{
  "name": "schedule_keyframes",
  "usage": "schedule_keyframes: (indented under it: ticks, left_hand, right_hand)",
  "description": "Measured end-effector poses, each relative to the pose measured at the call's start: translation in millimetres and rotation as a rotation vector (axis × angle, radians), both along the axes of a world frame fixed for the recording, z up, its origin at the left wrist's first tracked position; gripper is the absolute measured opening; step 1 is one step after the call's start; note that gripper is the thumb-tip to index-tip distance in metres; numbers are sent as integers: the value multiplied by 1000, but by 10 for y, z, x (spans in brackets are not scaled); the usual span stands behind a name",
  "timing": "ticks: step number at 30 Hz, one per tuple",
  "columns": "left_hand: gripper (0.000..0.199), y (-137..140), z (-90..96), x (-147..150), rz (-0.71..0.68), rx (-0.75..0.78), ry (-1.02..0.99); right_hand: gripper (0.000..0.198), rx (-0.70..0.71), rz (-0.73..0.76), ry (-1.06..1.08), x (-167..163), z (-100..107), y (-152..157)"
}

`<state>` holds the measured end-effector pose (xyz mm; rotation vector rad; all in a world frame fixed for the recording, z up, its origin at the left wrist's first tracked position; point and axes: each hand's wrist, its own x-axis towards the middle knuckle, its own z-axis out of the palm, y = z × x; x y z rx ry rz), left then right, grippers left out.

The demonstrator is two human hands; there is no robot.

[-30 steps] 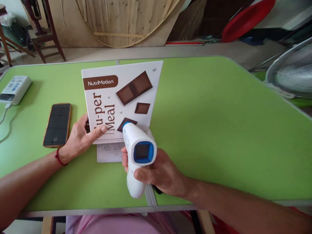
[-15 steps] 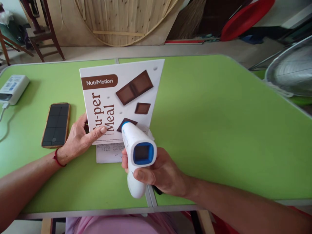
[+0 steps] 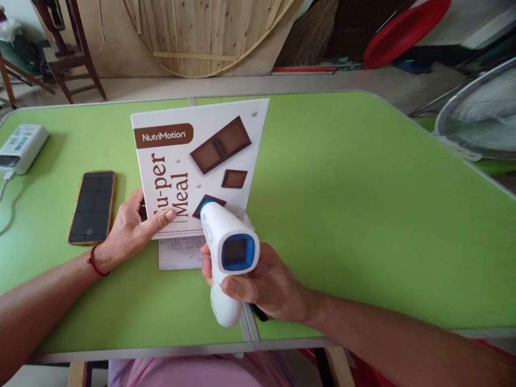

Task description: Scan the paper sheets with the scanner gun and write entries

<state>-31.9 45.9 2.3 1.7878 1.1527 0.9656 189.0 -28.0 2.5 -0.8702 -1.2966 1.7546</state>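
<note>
My left hand (image 3: 135,223) grips the lower left edge of a white box (image 3: 209,123) printed "NutriMotion" with pictures of chocolate pieces. The thumb lies on its front, and the other fingers are hidden behind it. The box is tilted up, facing me. In my right hand (image 3: 266,285) is a white infrared thermometer (image 3: 226,231) with a blue-framed dark screen, held by its handle. Its blue nose points at the lower part of the box; whether they touch I cannot tell. A sheet of paper with writing (image 3: 179,255) lies under the box.
A smartphone (image 3: 92,207) lies on the green table (image 3: 342,204), left of the box. Farther left is a white power bank (image 3: 22,145) with a cable plugged in. Something black (image 3: 259,313) lies beneath my right hand. Chairs and a large round wooden board (image 3: 209,32) stand beyond the table.
Almost nothing differs. The box and the thermometer hold nearly the same place, with only a very slight shift of the view.
</note>
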Motion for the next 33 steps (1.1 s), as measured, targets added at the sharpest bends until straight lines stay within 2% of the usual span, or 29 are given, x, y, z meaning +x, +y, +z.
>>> schedule_keyframes:
  ticks: [14,21,25,28,31,33]
  left_hand:
    - [43,-15,19,9,24,-10,26]
    - [47,-42,10,23,29,-8,-114]
    - [50,-65,16,73,68,125,-164]
    - [51,-34,10,101,127,237,-196]
    - [53,53,-46,73,181,218,-214]
    - [55,115,-98,37,175,170,-233]
  right_hand:
    - [38,-2,9,-33,18,22,-5]
    - [37,23,-14,-76,66,85,-30]
    - [31,188,-89,-225,238,125,-82]
    - [32,409,-222,-346,418,116,-48]
    - [41,663,-378,-595,592,66,103]
    - [44,772,-400,-802,688,-1,248]
